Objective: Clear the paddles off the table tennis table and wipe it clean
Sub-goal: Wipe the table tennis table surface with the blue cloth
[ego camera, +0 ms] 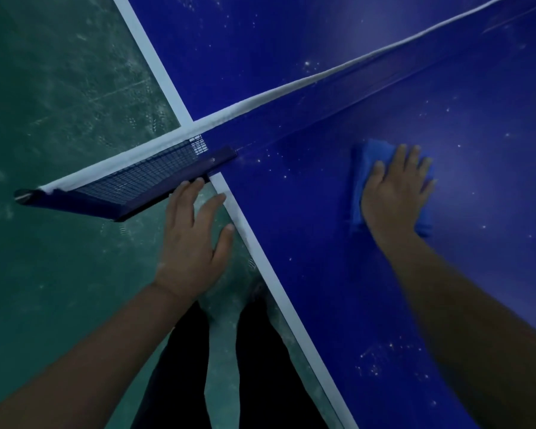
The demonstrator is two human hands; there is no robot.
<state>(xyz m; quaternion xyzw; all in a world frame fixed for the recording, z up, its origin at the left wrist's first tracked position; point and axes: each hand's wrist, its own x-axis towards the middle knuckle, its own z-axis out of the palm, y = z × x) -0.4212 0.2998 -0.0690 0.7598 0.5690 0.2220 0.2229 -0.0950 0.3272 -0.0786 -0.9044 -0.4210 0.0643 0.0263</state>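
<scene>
- right now the right hand (395, 193) lies flat, fingers spread, pressing a blue cloth (364, 168) onto the table tennis table (322, 243) near the net (155, 173).
- left hand (192, 239) is open, fingers straight, beside the table's white side edge, fingertips near the net clamp (220, 157).
</scene>
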